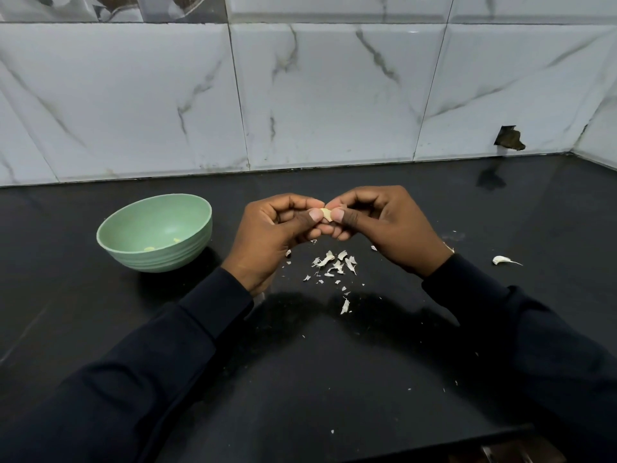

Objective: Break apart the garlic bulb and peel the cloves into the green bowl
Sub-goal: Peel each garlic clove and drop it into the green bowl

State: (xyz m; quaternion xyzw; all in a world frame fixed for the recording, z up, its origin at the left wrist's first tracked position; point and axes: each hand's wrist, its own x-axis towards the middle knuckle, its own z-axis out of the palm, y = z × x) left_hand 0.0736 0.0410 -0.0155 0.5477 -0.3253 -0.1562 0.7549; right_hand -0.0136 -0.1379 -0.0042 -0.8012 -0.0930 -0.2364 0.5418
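A small pale garlic clove (326, 214) is pinched between the thumbs and fingertips of both hands, above the black counter. My left hand (273, 238) holds its left side and my right hand (387, 228) its right side, fingers curled. The green bowl (110, 235) stands to the left of my hands, with two small peeled pieces (176, 240) inside. One unpeeled clove (501, 260) lies on the counter at the right. Most of the held clove is hidden by my fingers.
Several scraps of white garlic skin (334, 264) lie scattered on the black counter (334, 362) below my hands. A marble-tiled wall (334, 95) rises behind, with a broken hole (509, 138) at the right. The counter's front edge runs along the lower right.
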